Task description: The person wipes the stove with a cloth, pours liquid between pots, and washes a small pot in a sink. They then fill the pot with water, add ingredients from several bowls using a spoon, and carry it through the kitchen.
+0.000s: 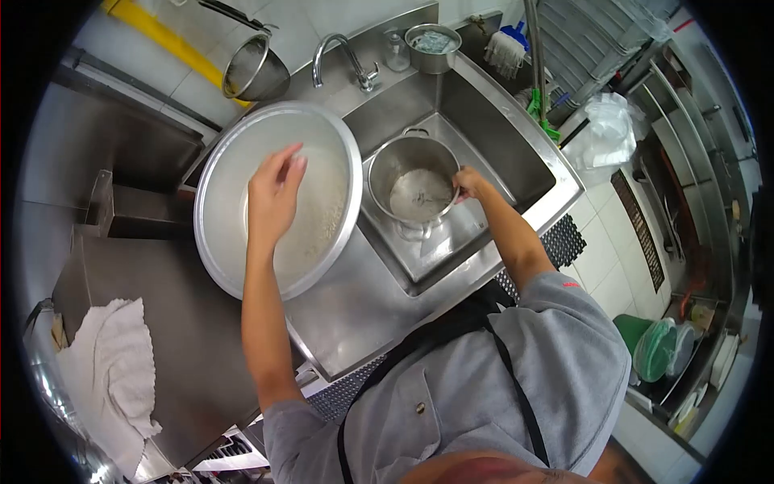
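Note:
A wide metal basin (211,202) stands on the counter left of the sink, with pale cloudy contents and small whitish bits along its right inner side. My left hand (274,194) hovers over this basin, fingers bent forward and thumb apart, with nothing visible in it. A steel pot (393,161) is inside the sink, with a loop handle at its far side and some small dark bits at the bottom. At the pot's right rim, my right hand (470,185) is closed on it; whether on a handle or the rim itself is hard to see.
The sink (504,153) has a curved faucet (343,52) behind it. A smaller pot (434,50) and a glass bottle (396,52) stand at its back edge. A strainer (256,71) hangs at back left. A white towel (109,371) lies at left; plastic bags (609,129) are at right.

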{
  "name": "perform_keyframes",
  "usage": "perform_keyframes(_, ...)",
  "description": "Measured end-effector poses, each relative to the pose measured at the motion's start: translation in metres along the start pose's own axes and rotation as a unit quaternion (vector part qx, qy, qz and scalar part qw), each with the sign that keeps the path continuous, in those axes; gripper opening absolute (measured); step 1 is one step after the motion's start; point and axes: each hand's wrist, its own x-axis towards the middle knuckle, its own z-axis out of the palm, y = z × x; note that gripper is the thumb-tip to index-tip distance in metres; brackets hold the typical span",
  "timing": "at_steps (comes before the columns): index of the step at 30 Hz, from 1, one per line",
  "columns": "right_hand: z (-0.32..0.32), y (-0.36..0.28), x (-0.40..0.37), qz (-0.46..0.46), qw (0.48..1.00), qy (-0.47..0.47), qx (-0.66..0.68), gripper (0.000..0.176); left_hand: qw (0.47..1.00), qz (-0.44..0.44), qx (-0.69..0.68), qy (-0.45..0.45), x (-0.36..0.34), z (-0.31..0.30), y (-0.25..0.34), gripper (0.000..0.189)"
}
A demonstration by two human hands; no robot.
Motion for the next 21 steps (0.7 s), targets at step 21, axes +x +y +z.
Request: perform_keyframes(21,0.085,-0.277,0.154,-0.359,0.903,-0.221,-0.082,0.051,0.938,-0.213,0.194,0.191,0.180,0.177,0.008,0.069)
